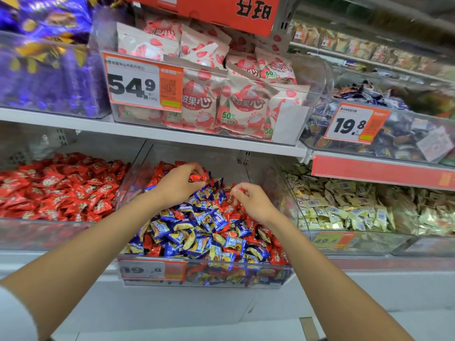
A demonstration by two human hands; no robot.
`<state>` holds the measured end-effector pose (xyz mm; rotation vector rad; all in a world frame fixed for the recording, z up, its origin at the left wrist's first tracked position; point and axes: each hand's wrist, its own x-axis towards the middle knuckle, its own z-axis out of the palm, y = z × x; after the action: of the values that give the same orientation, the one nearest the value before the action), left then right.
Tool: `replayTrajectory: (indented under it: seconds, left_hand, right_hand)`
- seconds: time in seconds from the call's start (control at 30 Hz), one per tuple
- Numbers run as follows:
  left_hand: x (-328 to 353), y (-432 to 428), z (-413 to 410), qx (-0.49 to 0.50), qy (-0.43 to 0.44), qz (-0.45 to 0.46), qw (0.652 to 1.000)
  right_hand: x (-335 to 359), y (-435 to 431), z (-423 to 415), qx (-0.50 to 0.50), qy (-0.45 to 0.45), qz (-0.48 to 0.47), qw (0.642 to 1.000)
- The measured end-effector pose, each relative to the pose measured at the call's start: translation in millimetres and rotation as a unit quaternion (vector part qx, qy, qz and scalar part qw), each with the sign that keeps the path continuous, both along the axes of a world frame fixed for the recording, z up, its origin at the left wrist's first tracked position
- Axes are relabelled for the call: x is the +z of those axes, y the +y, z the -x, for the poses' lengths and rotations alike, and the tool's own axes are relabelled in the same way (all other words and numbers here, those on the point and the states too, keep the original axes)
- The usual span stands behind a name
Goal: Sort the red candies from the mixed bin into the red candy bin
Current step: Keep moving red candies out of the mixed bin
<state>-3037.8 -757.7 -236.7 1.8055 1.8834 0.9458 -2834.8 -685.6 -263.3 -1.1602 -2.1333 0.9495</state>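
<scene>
A clear mixed bin (pixel 204 276) on the lower shelf holds blue-and-yellow wrapped candies mingled with red ones. To its left stands the red candy bin (pixel 37 230), filled with red wrapped candies (pixel 56 188). My left hand (pixel 177 183) is over the back of the mixed bin, its fingers curled round a red candy (pixel 197 177). My right hand (pixel 251 200) hovers over the middle of the pile and pinches a small red candy (pixel 240 191) at its fingertips.
A bin of pale yellow candies (pixel 344 207) sits to the right. Above, a white shelf (pixel 172 136) carries pink snack bags (pixel 221 99), a purple candy bin (pixel 44 70) and a dark-wrapped candy bin (pixel 394 139). Price tags hang on the bin fronts.
</scene>
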Motion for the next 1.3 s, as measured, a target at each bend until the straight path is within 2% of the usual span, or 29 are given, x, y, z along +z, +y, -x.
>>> replayTrajectory:
  seconds: [0.1,0.17,0.27,0.33,0.43,0.63,0.73,0.83,0.93,1.03,1.3]
  left_hand:
    - [11.5,-16.4,1.4,-0.016,-0.012,0.003,1.000]
    - [16.1,-28.3,5.1,-0.039,0.027,0.013,0.999]
    - [16.1,-44.5,9.8,-0.051,0.021,0.053,0.997]
    - [14.4,-51.8,12.7,-0.041,0.026,0.067,0.997]
    - [10.4,-56.9,14.3,-0.046,0.080,0.051,0.994]
    - [6.8,-58.8,12.6,-0.040,0.147,0.114,0.982]
    - [8.0,-57.3,10.5,-0.027,0.156,0.117,0.980]
    - [3.7,-55.2,10.6,-0.016,0.169,0.120,0.978]
    - [1.0,-52.3,11.5,-0.014,0.155,0.102,0.982]
    - [-0.5,-50.9,12.1,-0.003,0.147,0.087,0.985]
    - [7.2,-50.2,9.4,0.025,0.032,-0.022,0.999]
  right_hand:
    - [-3.0,-0.5,9.8,-0.002,-0.005,0.020,1.000]
    - [-9.8,1.4,18.6,0.010,-0.054,0.043,0.998]
    - [-17.2,3.2,29.9,0.041,-0.121,0.047,0.991]
    - [-14.3,3.2,31.3,0.049,-0.095,0.054,0.993]
    - [-4.4,0.5,23.9,0.050,-0.055,0.061,0.995]
    - [-9.5,6.9,14.7,-0.004,-0.030,0.035,0.999]
    - [-14.5,4.7,25.3,0.035,-0.101,0.038,0.994]
    - [-17.7,4.7,33.6,0.064,-0.184,-0.002,0.981]
    - [-17.4,6.4,26.9,0.065,-0.124,0.035,0.989]
    - [-10.0,5.0,15.2,0.023,-0.037,0.048,0.998]
    - [18.9,-11.4,-18.9,0.023,-0.002,0.009,1.000]
